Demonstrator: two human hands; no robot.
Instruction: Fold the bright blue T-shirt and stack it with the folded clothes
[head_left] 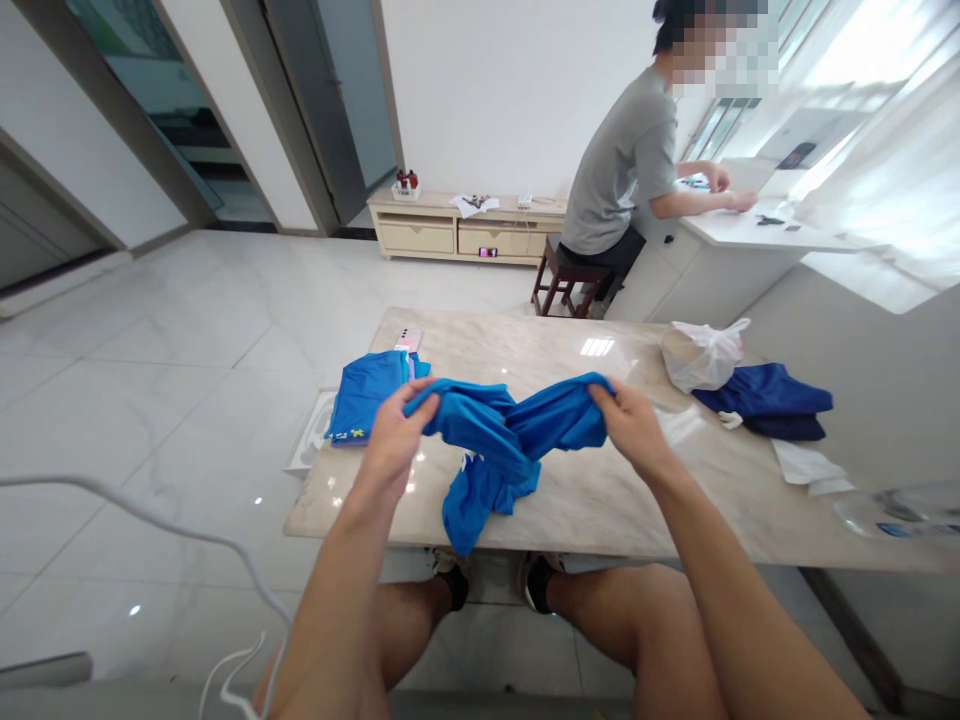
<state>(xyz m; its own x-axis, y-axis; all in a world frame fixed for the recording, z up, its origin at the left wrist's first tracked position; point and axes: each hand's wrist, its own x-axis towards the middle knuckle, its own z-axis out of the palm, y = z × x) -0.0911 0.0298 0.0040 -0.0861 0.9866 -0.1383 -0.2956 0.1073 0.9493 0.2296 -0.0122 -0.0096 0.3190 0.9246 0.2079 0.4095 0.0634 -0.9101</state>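
A bright blue garment (517,430) is stretched between my two hands over the marble-topped table. My left hand (397,430) pinches one end of it, thumb on top. The other end is gripped by my right hand (634,425). The middle of the cloth looks bunched and twisted, and a lower part hangs down to the table's near edge. Which kind of garment it is, I cannot tell. Just beyond my left hand lies a folded blue garment (367,390) with a small yellow print near its lower corner.
On the table (600,500) are a pink phone (409,339), a white plastic bag (703,355), a dark blue cloth (776,400) and a clear plastic bottle (892,515) at right. A person in grey (622,160) sits at a white counter. A white cable (150,510) crosses at left.
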